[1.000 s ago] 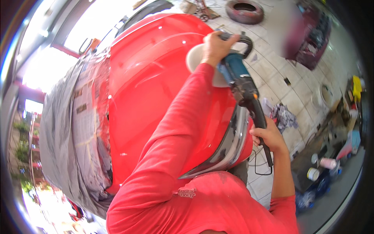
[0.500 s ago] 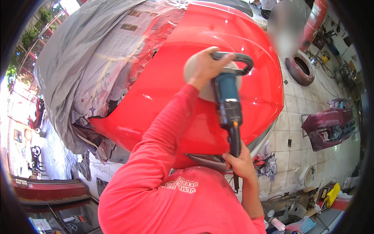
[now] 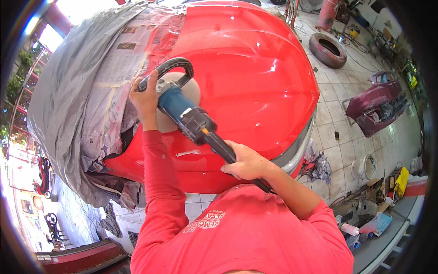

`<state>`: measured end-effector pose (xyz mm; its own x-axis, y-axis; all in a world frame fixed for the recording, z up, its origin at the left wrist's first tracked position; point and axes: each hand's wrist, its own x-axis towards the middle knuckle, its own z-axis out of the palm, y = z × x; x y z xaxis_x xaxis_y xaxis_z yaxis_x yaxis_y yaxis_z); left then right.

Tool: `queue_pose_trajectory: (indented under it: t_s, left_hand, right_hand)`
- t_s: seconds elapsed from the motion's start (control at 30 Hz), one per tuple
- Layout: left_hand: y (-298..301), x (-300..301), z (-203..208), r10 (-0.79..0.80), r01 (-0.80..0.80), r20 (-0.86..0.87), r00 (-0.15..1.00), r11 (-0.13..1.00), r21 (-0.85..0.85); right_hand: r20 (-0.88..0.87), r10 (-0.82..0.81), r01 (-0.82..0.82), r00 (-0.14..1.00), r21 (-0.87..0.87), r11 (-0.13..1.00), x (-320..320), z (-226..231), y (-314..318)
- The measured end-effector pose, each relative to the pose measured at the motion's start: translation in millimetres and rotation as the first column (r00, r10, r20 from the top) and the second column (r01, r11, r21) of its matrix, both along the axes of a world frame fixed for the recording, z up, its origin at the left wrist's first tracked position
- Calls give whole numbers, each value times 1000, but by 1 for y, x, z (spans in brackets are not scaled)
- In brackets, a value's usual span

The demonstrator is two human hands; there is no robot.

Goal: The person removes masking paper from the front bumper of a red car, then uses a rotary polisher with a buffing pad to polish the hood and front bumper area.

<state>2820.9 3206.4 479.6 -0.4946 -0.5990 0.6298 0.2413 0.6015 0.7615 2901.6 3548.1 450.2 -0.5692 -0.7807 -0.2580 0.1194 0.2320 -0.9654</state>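
Observation:
Both my hands are on a blue-and-black car polisher (image 3: 178, 106). My left hand (image 3: 145, 97) grips its black loop handle at the head end. Wrapped round the rear grip is my right hand (image 3: 246, 160), with the power cord trailing below it. The pale round polishing pad (image 3: 191, 91) lies against the glossy red car hood (image 3: 242, 86), near the hood's left edge. A whitish smear (image 3: 189, 153) shows on the red paint just in front of the tool. Part of the pad is hidden under the polisher.
Newspaper masking (image 3: 116, 82) and a grey cover (image 3: 59, 105) drape the car to the left. On the tiled floor at right are a tire (image 3: 329, 51), a maroon bumper (image 3: 378, 107) and a white bucket (image 3: 363, 166). Cluttered supplies, including a yellow cloth (image 3: 401, 184), lie at lower right.
The polisher has moved left across the hood and turned, its head now pointing to the upper left. Both hands have stayed on it. A person at the upper right is no longer in view.

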Motion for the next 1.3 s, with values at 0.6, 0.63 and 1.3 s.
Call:
queue_pose_trajectory:
  t_s: [0.6,0.63,1.3]
  left_hand:
    - [377,-166,-48,-717,735,245,653,678,27]
    - [385,-174,-53,-705,731,260,660,683,-6]
    - [46,-9,-2,40,-49,150,988,997,56]
  right_hand:
    - [260,-729,755,633,-2,655,31,-51,238]
    - [249,-739,765,626,-11,645,28,-53,238]
    - [74,-3,-5,997,106,994,-49,35,44]
